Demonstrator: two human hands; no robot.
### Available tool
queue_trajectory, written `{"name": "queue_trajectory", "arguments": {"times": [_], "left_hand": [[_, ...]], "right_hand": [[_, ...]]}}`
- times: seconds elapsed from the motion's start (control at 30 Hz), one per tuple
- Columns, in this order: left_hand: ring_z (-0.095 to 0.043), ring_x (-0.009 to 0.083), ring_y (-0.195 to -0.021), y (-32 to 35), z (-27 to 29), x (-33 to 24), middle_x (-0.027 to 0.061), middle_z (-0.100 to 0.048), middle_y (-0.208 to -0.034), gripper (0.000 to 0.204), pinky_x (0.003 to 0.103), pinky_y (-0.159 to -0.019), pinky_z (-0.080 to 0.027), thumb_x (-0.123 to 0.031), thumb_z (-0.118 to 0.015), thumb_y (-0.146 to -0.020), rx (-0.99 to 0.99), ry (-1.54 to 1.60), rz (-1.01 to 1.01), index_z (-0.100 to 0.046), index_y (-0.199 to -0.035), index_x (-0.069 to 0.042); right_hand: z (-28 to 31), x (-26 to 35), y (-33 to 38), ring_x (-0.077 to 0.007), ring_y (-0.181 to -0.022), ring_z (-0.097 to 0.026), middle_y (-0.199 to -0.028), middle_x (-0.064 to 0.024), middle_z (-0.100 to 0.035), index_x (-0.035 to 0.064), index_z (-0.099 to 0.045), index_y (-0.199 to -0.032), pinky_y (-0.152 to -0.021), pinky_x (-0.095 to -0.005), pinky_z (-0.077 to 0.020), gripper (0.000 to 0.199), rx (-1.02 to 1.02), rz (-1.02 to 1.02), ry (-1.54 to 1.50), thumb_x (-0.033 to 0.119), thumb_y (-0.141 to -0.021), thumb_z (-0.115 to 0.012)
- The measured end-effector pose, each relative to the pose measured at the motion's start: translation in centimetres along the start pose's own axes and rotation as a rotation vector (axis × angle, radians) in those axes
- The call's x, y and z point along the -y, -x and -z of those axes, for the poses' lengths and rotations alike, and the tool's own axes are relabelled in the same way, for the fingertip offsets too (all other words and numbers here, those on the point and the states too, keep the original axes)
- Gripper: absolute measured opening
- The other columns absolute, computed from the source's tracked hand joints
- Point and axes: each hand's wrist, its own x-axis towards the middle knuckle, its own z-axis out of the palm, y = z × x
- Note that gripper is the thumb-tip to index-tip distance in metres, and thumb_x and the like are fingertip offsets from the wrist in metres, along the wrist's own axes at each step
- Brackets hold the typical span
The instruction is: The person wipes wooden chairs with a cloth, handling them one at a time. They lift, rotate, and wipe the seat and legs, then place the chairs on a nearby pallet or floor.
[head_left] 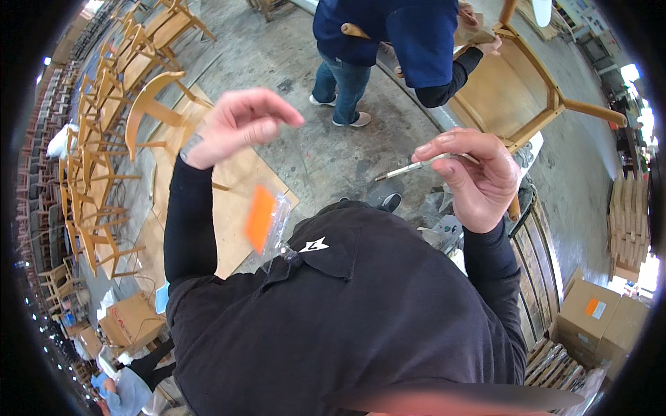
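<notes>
In front of me on the right, my right hand [479, 177] is closed on a slim white stick with a dark tip [408, 168]. It looks like a pen or a thin brush; I cannot make out which. The tip points left over the grey floor. My left hand [239, 125] is raised in the air with its fingers bent and the thumb apart, and nothing shows in it. A wooden chair [154, 111] stands beyond that hand. Below it, an orange badge [260, 218] in a clear sleeve hangs from my dark shirt [388, 298].
A co-worker in a blue top [388, 31] handles a tipped wooden chair [510, 83] at the upper right. Rows of wooden chairs [104, 125] fill the left. Cardboard boxes [600, 315] stand at the lower right, by slatted wood [538, 270]. Flat sheets [243, 180] cover the floor at left.
</notes>
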Motion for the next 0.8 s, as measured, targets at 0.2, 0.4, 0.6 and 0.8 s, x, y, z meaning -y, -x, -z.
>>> {"name": "queue_trajectory", "arguments": {"times": [0.2,0.4,0.6,0.8], "left_hand": [[-0.062,0.0239,-0.089,2.8,-1.9,-5.2,0.0109,-0.065,-0.093,0.041,0.035,-0.078,-0.049,-0.031,-0.08,-0.076,0.375,-0.12,-0.346,-0.063,-0.098,-0.001],[-0.055,0.0313,-0.096,2.8,-7.4,-6.4,0.0108,-0.056,-0.093,0.034,0.041,-0.085,-0.044,-0.023,-0.073,-0.065,0.443,-0.667,-0.352,-0.061,-0.091,-0.005],[-0.056,0.0299,-0.071,1.4,-7.9,-6.8,0.0067,-0.052,-0.069,0.022,0.04,-0.074,-0.048,-0.005,-0.07,-0.06,0.191,-0.764,-0.361,-0.052,-0.071,-0.006],[-0.059,0.0283,-0.072,-0.1,-7.5,-5.7,0.0067,-0.056,-0.071,0.025,0.037,-0.072,-0.049,-0.006,-0.072,-0.056,0.225,-0.723,-0.443,-0.056,-0.075,-0.006]], "right_hand": [[-1.6,2.9,-2.8,-0.0215,-0.074,-0.069,-0.086,-0.0109,-0.071,-0.001,-0.067,-0.094,-0.066,-0.0286,-0.0551,0.012,0.343,0.153,0.003,0.0,-0.082,-0.069],[-4.3,3.8,-3.1,-0.0284,-0.076,-0.068,-0.094,-0.0199,-0.067,-0.0086,-0.066,-0.097,-0.063,-0.0335,-0.0564,0.017,0.571,0.411,-0.347,0.006,-0.093,-0.057],[-6.4,3.9,-1.4,-0.0239,-0.082,-0.062,-0.089,-0.0083,-0.065,0.0013,-0.066,-0.101,-0.075,-0.035,-0.05,0.018,0.726,0.47,-0.145,0.012,-0.089,-0.057],[-6.5,2.9,-0.5,-0.0223,-0.081,-0.06,-0.076,-0.0043,-0.062,0.0057,-0.063,-0.083,-0.09,-0.0363,-0.0419,0.013,0.795,0.481,0.143,0.017,-0.079,-0.058]]}}
